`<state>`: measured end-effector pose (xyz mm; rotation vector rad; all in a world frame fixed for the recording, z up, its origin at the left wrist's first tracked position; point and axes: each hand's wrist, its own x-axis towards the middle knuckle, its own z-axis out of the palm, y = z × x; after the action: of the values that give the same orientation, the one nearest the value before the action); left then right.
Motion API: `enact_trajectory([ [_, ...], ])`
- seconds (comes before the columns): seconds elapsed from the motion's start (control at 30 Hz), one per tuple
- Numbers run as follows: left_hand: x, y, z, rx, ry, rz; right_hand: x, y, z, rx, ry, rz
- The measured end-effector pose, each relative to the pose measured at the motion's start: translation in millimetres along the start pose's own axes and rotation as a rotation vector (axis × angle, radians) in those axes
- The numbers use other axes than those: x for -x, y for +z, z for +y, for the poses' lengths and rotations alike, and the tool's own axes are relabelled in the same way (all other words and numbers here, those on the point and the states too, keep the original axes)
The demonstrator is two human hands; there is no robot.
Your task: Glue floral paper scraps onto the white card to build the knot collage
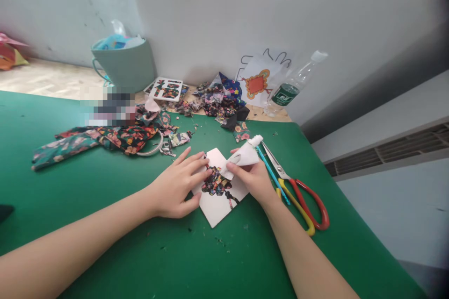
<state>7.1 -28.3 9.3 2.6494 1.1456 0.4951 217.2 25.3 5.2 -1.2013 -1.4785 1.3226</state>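
Observation:
A white square board [214, 215] lies turned cornerwise on the table, with a dark floral fabric shape [214, 182] and a small tassel-like strip [230, 197] on it. Spread fingers of my left hand [178, 184] rest on the board's left side and touch the fabric. Between the thumb and fingers of my right hand [257, 180] is a white tapered object [245, 154], a soft tube or rolled paper; I cannot tell which. It is tilted over the fabric's upper right. Beside that hand lie scissors [296, 191] with red and yellow handles and a thin blue stick [273, 175].
Floral cloth [115, 140] lies to the left near a pale ring [154, 147]. Fabric scraps [220, 103], a decorated white card [168, 88], a green bin [126, 65], a drawing [257, 84] and a bottle [291, 88] stand or lie along the wall.

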Motion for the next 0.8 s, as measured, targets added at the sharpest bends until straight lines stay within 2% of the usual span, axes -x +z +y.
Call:
enact_trajectory([
  [0.1,-2.0,0.8,-1.9,0.094,-0.071,0.138,1.2,3.4,-4.3,-0.081,0.044,-0.049],
  [0.2,-7.2,0.6,-1.5,0.337,-0.266,0.344,3.6,8.3,-8.8,-0.139,0.104,-0.138],
  [0.23,-9.8,0.4,-0.6,0.449,-0.325,0.371,4.7,10.5,-10.3,-0.157,0.122,-0.179],
  [0.3,-15.8,-0.1,2.0,0.71,-0.404,0.337,7.3,14.9,-13.1,-0.192,0.143,-0.281],
  [0.37,-22.0,-1.5,5.3,0.947,-0.386,0.299,10.0,18.3,-15.7,-0.202,0.154,-0.396],
  [0.43,-27.4,-4.1,7.7,1.08,-0.397,0.3,12.5,20.0,-18.3,-0.176,0.177,-0.479],
  [0.57,-32.5,-9.7,6.7,1.128,-0.436,0.301,16.5,20.4,-23.7,-0.113,0.247,-0.577],
  [0.7,-33.1,-9.9,0.9,1.188,-0.436,0.249,19.0,23.7,-26.9,-0.162,0.274,-0.675],
  [0.8,-33.2,-7.6,-2.6,1.242,-0.435,0.25,19.5,26.7,-26.7,-0.191,0.274,-0.701],
])
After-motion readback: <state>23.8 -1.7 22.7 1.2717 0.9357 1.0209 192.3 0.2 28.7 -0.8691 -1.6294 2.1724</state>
